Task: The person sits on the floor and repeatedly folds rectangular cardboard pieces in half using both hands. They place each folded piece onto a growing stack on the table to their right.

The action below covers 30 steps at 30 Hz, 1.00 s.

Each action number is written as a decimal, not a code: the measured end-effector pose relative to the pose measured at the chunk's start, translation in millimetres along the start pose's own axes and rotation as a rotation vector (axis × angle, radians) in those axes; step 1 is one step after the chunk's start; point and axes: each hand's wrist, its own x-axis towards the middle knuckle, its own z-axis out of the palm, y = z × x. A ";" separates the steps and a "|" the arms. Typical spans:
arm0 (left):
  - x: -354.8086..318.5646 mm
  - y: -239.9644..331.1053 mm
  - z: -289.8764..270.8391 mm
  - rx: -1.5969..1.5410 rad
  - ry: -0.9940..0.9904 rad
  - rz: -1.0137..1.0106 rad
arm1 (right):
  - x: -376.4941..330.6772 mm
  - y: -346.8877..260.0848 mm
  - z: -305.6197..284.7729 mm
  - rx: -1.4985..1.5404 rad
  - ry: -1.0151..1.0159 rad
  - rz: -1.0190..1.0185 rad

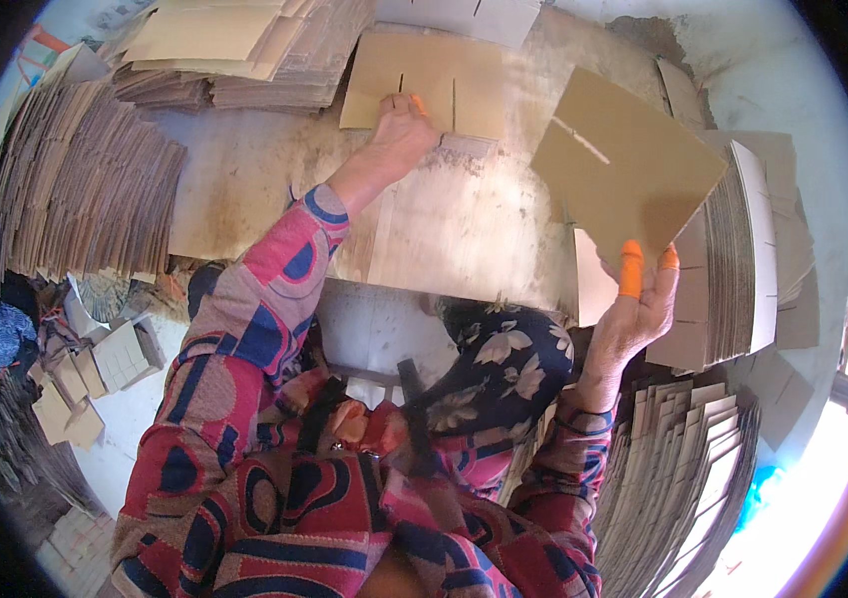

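My left hand [404, 132] reaches forward with its fingers curled down on a tan cardboard sheet [479, 92] that lies on the table. Two dark slots run through this sheet, one beside my fingertips. Whatever those fingers may pinch is hidden under them; an orange finger cover shows on one. At the right, my right hand [641, 311] grips the lower corner of another cardboard sheet [633, 159], raised and tilted, with a single pale slot cut into it. Orange covers sit on its thumb and a finger.
Upright cardboard sheets [80, 184] are packed along the table's left side. A flat pile [274, 90] stands at the back left. Slotted stacks [743, 249] line the right, with more sheets [678, 478] below. The worn table [424, 239] ends before my flowered lap [504, 364].
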 end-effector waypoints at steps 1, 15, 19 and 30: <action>0.8 -0.1 -9.3 -0.047 -0.022 0.043 | -5.8 0.7 0.8 0.023 0.007 0.053; 16.6 -45.3 -11.6 -0.794 -0.003 0.127 | -27.9 -14.1 -0.1 0.398 0.021 0.262; 10.3 -45.7 -13.6 -0.798 0.093 0.074 | -33.9 -20.9 -7.8 0.313 0.043 0.246; -55.9 -19.4 -172.3 -0.585 0.490 0.179 | -37.0 -47.8 -64.1 0.011 0.206 -0.118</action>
